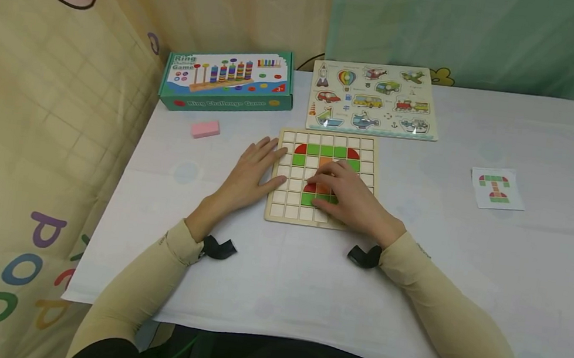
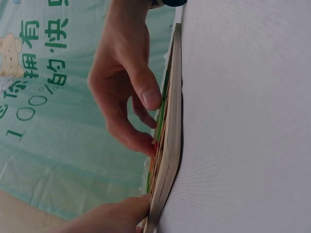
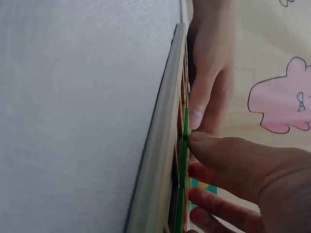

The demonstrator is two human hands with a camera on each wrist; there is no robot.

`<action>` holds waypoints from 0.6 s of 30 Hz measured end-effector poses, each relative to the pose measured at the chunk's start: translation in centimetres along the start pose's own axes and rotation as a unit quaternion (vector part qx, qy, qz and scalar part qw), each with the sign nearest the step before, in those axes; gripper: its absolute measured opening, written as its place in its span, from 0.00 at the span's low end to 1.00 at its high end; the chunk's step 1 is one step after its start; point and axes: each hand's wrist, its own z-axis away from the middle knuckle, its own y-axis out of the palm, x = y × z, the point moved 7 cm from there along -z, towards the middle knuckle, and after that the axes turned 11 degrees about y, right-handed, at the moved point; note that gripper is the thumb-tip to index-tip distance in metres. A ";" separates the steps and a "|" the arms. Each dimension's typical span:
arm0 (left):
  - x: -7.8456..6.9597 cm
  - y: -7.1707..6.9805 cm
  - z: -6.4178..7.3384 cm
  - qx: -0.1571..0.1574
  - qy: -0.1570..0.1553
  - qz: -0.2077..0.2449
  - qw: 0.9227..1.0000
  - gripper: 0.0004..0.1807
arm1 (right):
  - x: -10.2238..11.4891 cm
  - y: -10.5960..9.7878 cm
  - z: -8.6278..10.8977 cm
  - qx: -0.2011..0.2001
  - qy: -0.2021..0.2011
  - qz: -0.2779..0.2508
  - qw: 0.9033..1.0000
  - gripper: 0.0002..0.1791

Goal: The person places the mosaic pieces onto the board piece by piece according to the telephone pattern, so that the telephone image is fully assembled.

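Observation:
A wooden grid board (image 1: 277, 210) lies on the table, with flat coloured tiles set in its squares. Along its upper part runs a row of green tiles (image 1: 327, 150) with a red rounded tile (image 1: 301, 149) at each end. Lower down are an orange tile (image 1: 323, 188), a red rounded tile (image 1: 309, 188) and green tiles (image 1: 308, 199). My left hand (image 1: 245, 174) rests at the board's left edge, fingers spread. Over the lower tiles is my right hand (image 1: 353, 201), fingers loosely bent; its thumb touches a green tile (image 3: 186, 145) in the right wrist view. Its palm hides some squares.
A pattern card (image 1: 498, 189) lies at the right. Behind the board sits a vehicle picture puzzle (image 1: 376, 99), and left of that a green ring game box (image 1: 229, 81). A pink block (image 1: 205, 129) lies in front of the box. Curtains hang behind the table.

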 end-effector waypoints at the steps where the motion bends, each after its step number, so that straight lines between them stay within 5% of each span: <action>1: 0.0 0.0 0.0 0.000 0.000 0.000 1.000 0.38 | -0.1 -0.1 0.0 -0.006 0.003 -0.002 1.000 0.22; 9: -0.2 0.0 -0.1 -0.001 0.000 0.004 1.000 0.38 | -2.2 -2.2 0.3 -0.118 0.094 -0.046 0.987 0.16; 15: -0.2 0.0 0.0 -0.002 0.000 0.007 1.000 0.38 | -2.9 -1.6 0.4 -0.082 0.101 -0.072 0.989 0.10; 18: -0.1 0.0 0.0 -0.003 -0.001 0.006 1.000 0.38 | -3.4 -2.0 0.2 -0.095 0.096 -0.082 0.988 0.11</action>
